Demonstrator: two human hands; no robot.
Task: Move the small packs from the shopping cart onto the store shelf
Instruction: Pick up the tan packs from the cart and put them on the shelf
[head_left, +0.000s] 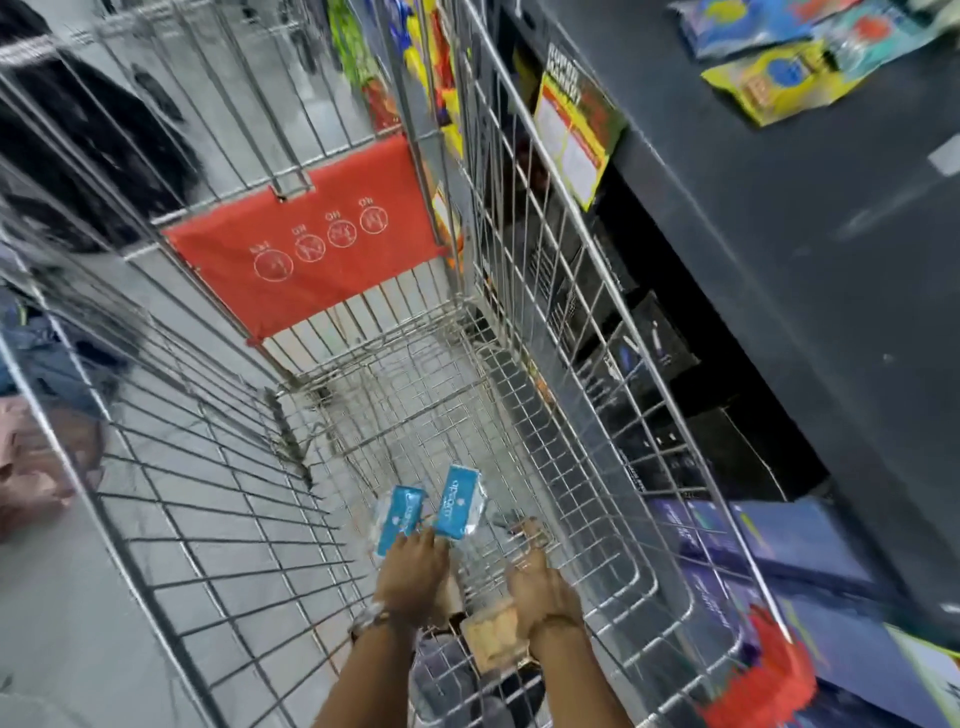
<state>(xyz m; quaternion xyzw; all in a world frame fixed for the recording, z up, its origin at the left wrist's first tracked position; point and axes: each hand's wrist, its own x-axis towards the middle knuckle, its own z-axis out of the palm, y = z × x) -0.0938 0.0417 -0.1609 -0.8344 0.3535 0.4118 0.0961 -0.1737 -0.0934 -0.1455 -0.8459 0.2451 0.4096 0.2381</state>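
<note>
Two small blue-and-white packs lie on the wire floor of the shopping cart (587, 291), a left pack (399, 517) and a right pack (458, 500). My left hand (411, 577) reaches down into the cart, and its fingers close over the near ends of both packs. My right hand (540, 579) is beside it to the right, fingers spread toward the wire floor with nothing in them. The dark grey store shelf (779, 249) runs along the cart's right side.
A red child-seat flap (306, 244) hangs at the cart's far end. A beige pack (491, 642) lies under my wrists. Colourful packets (779, 78) sit on the shelf top, with dark boxes (649, 353) and blue boxes (810, 545) below. A person in dark clothes (78, 145) stands at the left.
</note>
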